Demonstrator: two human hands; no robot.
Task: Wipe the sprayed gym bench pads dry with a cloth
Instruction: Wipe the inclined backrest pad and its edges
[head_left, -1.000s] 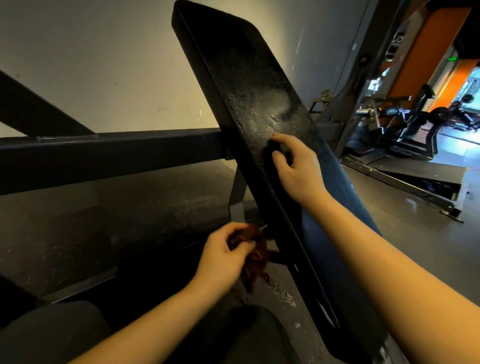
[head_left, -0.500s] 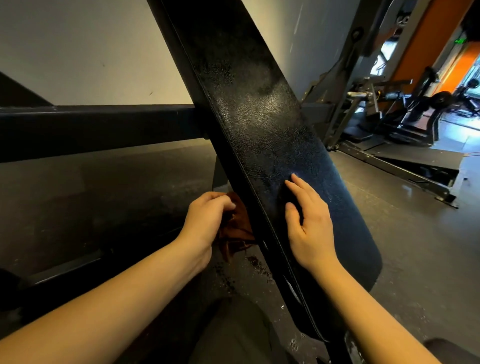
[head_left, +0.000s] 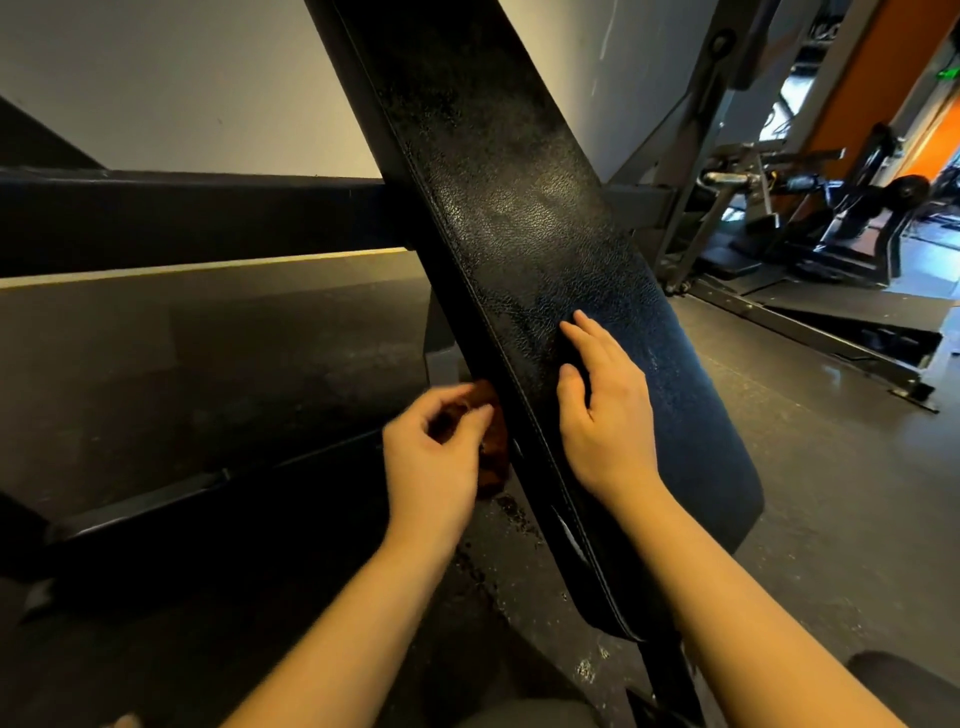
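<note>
We see the black bench pad (head_left: 519, 218) running steeply from the top edge of the view down to its rounded lower end. Its upper end is cut off, so we cannot tell how far it goes. The leather is grainy, with a dull sheen at mid-length and fine pale specks toward the right edge.

The right hand (head_left: 608, 415) lies flat on the pad's lower half, close to the stitched left edge, with its fingers straight and holding nothing. The pad's face is bare above the fingertips and to their right, out to the right edge.

The left hand (head_left: 431, 467) is just off the pad's left edge, with its fingers curled around a reddish-brown cloth (head_left: 496, 457). Most of the cloth is hidden behind the fingers and blurred. It sits right against the pad's side edge, but we cannot tell whether it touches.

Below the cloth, dark wet spots (head_left: 514, 514) mark the floor (head_left: 831, 493). A wide black beam (head_left: 208, 218) crosses behind the pad on the left, in front of a pale wall (head_left: 182, 93). The space under the beam is too dark to read.

Open floor spreads to the right of the pad. Well beyond it, gym machines (head_left: 831, 218) stand in front of an orange wall, small and hard to make out.
</note>
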